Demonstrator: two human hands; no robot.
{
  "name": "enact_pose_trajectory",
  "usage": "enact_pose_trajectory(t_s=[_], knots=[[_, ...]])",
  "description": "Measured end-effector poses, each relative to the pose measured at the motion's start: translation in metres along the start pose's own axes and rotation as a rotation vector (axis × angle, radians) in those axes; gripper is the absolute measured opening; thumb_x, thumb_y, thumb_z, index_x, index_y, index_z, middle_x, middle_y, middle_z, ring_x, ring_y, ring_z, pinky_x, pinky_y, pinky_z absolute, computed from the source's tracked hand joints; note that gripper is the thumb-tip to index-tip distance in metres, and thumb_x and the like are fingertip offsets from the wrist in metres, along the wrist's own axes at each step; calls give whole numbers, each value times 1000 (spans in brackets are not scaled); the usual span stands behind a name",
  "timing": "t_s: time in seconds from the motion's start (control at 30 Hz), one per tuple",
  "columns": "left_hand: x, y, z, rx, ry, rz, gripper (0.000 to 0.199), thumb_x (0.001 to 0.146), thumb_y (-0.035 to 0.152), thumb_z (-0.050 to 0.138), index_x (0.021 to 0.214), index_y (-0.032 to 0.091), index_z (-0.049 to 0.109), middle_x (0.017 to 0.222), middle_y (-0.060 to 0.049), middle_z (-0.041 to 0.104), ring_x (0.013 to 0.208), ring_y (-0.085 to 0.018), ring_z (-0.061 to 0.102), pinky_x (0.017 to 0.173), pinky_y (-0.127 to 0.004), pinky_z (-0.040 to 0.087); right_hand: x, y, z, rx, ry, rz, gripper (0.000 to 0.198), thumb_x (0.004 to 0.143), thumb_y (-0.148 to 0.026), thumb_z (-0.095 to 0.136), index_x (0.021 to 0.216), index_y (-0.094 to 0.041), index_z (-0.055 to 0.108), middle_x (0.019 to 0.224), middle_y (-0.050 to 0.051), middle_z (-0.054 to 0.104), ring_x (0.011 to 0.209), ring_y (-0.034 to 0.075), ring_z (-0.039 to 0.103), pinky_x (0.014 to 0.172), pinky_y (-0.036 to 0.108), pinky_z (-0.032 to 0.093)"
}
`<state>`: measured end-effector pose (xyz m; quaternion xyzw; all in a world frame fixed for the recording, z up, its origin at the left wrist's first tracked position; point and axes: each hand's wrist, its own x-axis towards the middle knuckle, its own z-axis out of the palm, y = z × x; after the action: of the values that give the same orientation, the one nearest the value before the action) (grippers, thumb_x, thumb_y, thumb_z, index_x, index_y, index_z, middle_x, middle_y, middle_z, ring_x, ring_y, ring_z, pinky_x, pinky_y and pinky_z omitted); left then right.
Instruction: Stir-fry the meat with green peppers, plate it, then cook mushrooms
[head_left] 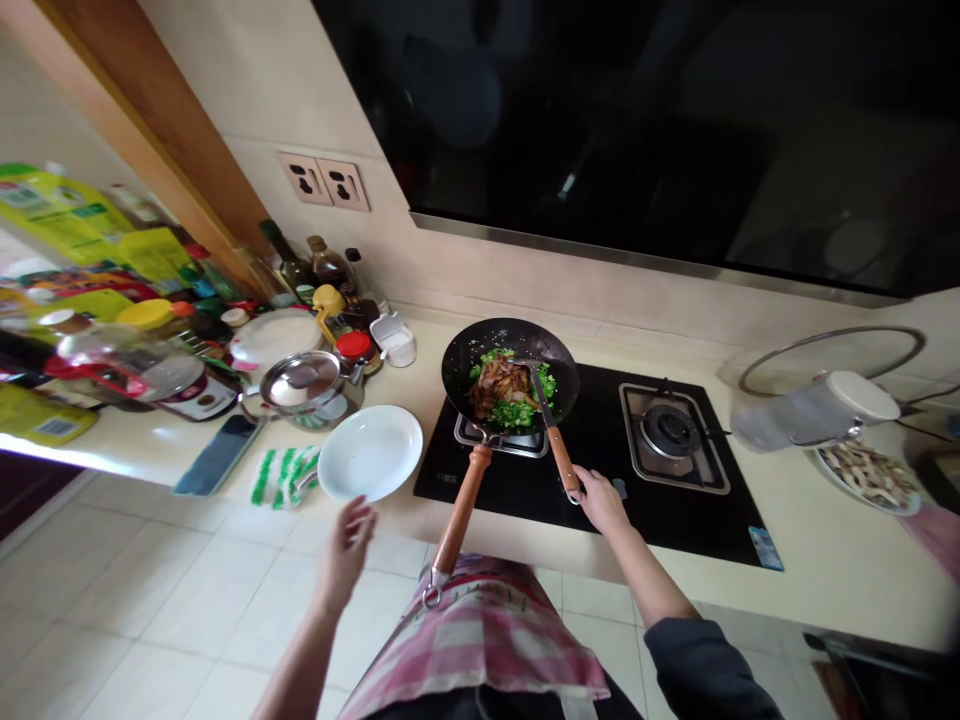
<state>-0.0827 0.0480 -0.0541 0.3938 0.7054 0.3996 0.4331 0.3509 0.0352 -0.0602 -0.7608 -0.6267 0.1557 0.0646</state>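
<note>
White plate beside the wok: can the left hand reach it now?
Likely yes: the left hand looks free, close to the near rim of the white plate, with nothing visible between them.

Beige wall (232,90); pale tiled floor (172,590); wooden frame (161,110); cream countertop (817,575); glossy black panel (675,130).

Wok (536,342) looks like dark metal with a smooth, slightly glossy wood handle (463,510); spatula (554,437) is metal plus wood too. Hob (596,425) is shiny black, glass-looking, plate (371,450) smooth glossy white, pot lid (301,383) polished metal, striped towel (279,476) soft matt cloth.
</note>
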Motion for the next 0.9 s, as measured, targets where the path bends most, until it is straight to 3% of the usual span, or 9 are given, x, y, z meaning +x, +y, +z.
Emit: enact_pose_trajectory(t_s=[0.1,0.17,0.3,0.43,0.57,0.63,0.73,0.83,0.9], knots=[[-40,26,48,-288,-459,-224,49,71,50,66,110,22,55,98,-8,64,87,-22,64,72,-31,52,-9,-2,-26,51,182,-82,59,83,-24,53,139,-25,35,106,8,60,95,23,60,73,35,50],[-55,47,68,-468,-700,-360,54,73,58,62,112,21,54,98,-9,64,85,-22,65,72,-33,53,-11,-12,-47,52,256,-261,65,83,-22,52,143,-29,28,111,7,58,98,23,58,78,36,50],[-64,66,83,-660,-930,-539,59,74,60,60,116,19,52,80,-5,65,63,-17,66,55,-26,51,1,-48,-83,-160,173,-597,54,77,-7,51,124,-32,54,106,6,59,90,21,57,81,35,48],[-59,58,88,-651,-958,-530,49,75,46,65,112,16,53,53,5,53,33,-7,46,32,-16,30,4,-61,-129,-163,159,-639,34,83,-14,46,107,-28,64,91,5,62,80,18,57,73,30,48],[-56,51,89,-644,-936,-540,50,72,40,69,112,15,52,50,7,51,30,-6,43,30,-16,27,-42,-51,-190,-78,208,-578,21,84,-36,50,94,-31,68,83,4,62,73,16,57,66,28,48],[-56,51,90,-630,-923,-543,52,71,40,69,113,15,51,50,8,51,31,-6,43,30,-16,27,-69,-59,-205,-108,204,-597,19,84,-39,50,85,-32,68,74,3,60,67,16,56,60,27,47],[-57,52,89,-604,-916,-543,56,71,40,70,115,15,49,50,8,50,31,-6,44,31,-16,28,-79,-93,-196,-154,102,-728,13,82,-29,53,81,-32,65,70,1,58,65,16,55,55,26,43],[-58,57,88,-581,-917,-513,58,70,39,70,117,14,47,51,9,51,31,-6,43,31,-16,28,-49,-125,-175,-223,69,-758,17,82,-17,50,82,-27,64,73,1,58,67,15,55,57,25,42],[-59,60,87,-575,-915,-490,58,70,39,70,117,13,47,51,9,52,32,-6,43,32,-16,29,-23,-130,-175,-224,101,-734,21,85,-16,46,88,-23,65,78,3,61,70,15,58,61,25,44]])
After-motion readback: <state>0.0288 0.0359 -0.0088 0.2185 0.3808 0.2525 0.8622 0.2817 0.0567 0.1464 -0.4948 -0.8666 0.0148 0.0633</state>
